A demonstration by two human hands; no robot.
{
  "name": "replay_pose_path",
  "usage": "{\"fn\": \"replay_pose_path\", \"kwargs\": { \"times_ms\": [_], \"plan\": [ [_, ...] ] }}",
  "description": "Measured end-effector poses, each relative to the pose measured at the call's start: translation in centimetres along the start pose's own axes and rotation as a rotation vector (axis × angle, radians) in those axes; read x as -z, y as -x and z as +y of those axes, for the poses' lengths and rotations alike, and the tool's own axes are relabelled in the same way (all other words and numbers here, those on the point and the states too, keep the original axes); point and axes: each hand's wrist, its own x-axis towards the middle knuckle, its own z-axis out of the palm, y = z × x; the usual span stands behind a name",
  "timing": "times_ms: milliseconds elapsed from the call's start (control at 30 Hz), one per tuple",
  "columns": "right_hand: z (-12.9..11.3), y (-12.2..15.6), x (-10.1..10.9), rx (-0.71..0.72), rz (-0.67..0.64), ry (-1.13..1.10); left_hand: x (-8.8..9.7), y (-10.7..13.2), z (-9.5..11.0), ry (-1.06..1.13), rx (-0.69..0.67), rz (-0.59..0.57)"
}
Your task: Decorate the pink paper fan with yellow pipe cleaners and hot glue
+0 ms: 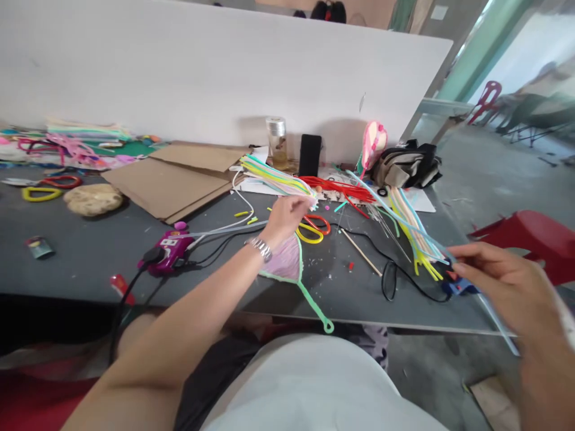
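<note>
I had the left hand [285,220] closed in a narrow pinch on the ends of a bundle of yellow and green pipe cleaners [274,178], with red-and-yellow-handled scissors [312,230] just past the grip. The right hand [498,281] held a long pale blue pipe cleaner [402,222], also narrowly. Beneath the left wrist lay a pink fan on a green pipe-cleaner frame [287,260], and a purple glue gun [166,251] sat left of the left grip.
</note>
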Motion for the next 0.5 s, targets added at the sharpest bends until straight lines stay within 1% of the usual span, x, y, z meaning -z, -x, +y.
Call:
{"fn": "replay_pose_path", "kwargs": {
  "times_ms": [33, 67, 100, 133, 200, 233, 300, 400, 500],
  "plan": [
    [-0.5, 0.9, -1.1, 0.042, -0.045, 0.005, 0.2, 2.2, 0.9, 0.062, 0.019, -0.054],
    [-1.0, 1.8, -2.3, 0.094, -0.118, 0.005, 0.3, 4.3, 1.7, 0.239, 0.087, -0.118],
    [-1.4, 2.5, -3.4, 0.150, -0.213, 0.005, 0.4, 6.4, 2.3, 0.410, 0.158, -0.148],
    [-1.6, 3.2, -4.4, 0.199, -0.313, 0.013, 0.6, 8.2, 2.8, 0.550, 0.214, -0.142],
    [-1.9, 4.4, -6.2, 0.274, -0.495, 0.044, 1.0, 11.2, 3.1, 0.770, 0.300, -0.033],
    [-1.9, 4.8, -6.8, 0.295, -0.565, 0.066, 1.4, 12.4, 3.1, 0.835, 0.323, 0.027],
    [-1.8, 5.3, -7.6, 0.310, -0.669, 0.110, 2.2, 14.2, 2.6, 0.900, 0.370, 0.119],
    [-1.5, 5.4, -7.6, 0.313, -0.756, 0.130, 3.4, 16.0, 1.7, 0.914, 0.456, 0.143],
    [-1.3, 4.7, -7.1, 0.279, -0.829, 0.086, 4.0, 17.3, 1.3, 0.940, 0.567, 0.165]
  ]
}}
